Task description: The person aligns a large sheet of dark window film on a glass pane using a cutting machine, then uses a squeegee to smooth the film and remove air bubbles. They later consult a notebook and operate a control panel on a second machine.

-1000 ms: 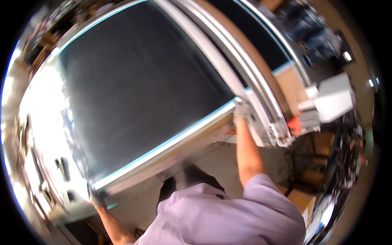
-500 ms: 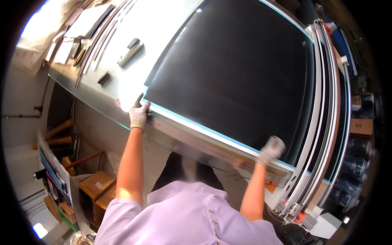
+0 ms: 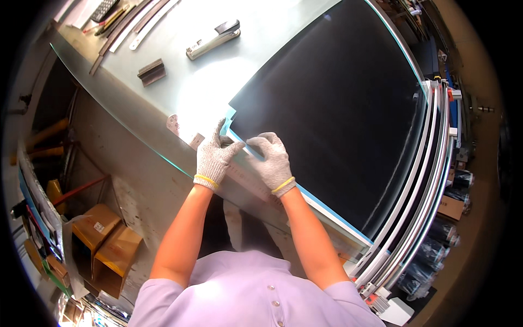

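My left hand (image 3: 213, 158), in a pale knitted glove with a yellow cuff, rests at the near left corner of a large black sheet (image 3: 338, 103). Its index finger stretches along the light blue corner edge, thumb apart. Beside it, my gloved right hand (image 3: 271, 162) has bent fingers and thumb close together over the blue-and-white edge strip (image 3: 327, 210); what lies between them, if anything, cannot be made out. Under and between both hands runs a metal ruler (image 3: 239, 175) along the table's near side, partly covered.
On the glass-topped table (image 3: 122, 101) lie a stapler (image 3: 213, 42), a short dark profile piece (image 3: 151, 72) and several long strips (image 3: 131, 30). Metal rails (image 3: 422, 180) border the sheet's right side. Cardboard boxes (image 3: 98, 231) stand on the floor at left.
My right hand has moved left along the sheet's near edge, from its right end to beside my left hand. My left hand's thumb now spreads toward it. The view has shifted.
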